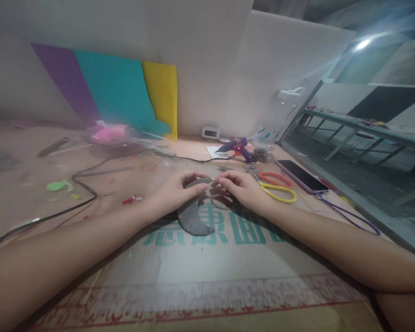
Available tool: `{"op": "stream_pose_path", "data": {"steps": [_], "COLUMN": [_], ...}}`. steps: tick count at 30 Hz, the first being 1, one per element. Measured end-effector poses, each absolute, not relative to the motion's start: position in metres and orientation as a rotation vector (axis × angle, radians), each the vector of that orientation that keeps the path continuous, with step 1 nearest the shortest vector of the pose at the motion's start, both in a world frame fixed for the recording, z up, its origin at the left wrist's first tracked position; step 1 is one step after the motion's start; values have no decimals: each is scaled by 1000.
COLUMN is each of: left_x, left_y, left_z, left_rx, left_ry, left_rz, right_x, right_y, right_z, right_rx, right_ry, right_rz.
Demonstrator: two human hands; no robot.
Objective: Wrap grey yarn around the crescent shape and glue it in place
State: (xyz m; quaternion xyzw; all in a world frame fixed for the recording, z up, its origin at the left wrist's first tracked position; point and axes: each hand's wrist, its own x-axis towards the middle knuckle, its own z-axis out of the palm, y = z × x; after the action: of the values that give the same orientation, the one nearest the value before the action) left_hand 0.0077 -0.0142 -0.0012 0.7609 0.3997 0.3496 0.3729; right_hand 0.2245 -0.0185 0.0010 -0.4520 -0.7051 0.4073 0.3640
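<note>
A grey crescent shape [192, 219], its surface ridged as if wound with yarn, is upright over the printed cardboard. My left hand [180, 191] is closed on its upper part, thumb in front and fingers behind. Close to its upper tip, my right hand [240, 188] has thumb and fingers pinched together. A thin grey strand [222, 207] loops below the right fingers. Between the two hands shows a small yellow bit [212, 179], partly covered by fingers. What the right fingertips grip is too small to make out for certain, though the strand runs near them.
Scissors [280, 192] with orange and yellow handles lie right of my right hand, near a phone [301, 176]. Behind stands a purple glue gun [235, 146] with a lit red light. Its black cable [86, 184] crosses leftward. A pink item in plastic [109, 133] lies back left.
</note>
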Motion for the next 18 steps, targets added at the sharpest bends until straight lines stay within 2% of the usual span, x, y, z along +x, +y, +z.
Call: {"op": "stream_pose_path", "data": {"steps": [4,12,18], "left_x": [6,5,5], "left_y": [-12,-15,-14], "left_z": [-6,-5,-7], "left_rx": [2015,2103,2120], "left_ry": [999,1001,983], "left_rz": [939,948,970], "right_x": [222,224,225], "right_y": [-24,-28,-30], "right_z": [2,1,4], "right_rx": [-1140,-1071,-877], "right_ry": [-1917,-2226,-2325], "right_rz": [1038,450,236]}}
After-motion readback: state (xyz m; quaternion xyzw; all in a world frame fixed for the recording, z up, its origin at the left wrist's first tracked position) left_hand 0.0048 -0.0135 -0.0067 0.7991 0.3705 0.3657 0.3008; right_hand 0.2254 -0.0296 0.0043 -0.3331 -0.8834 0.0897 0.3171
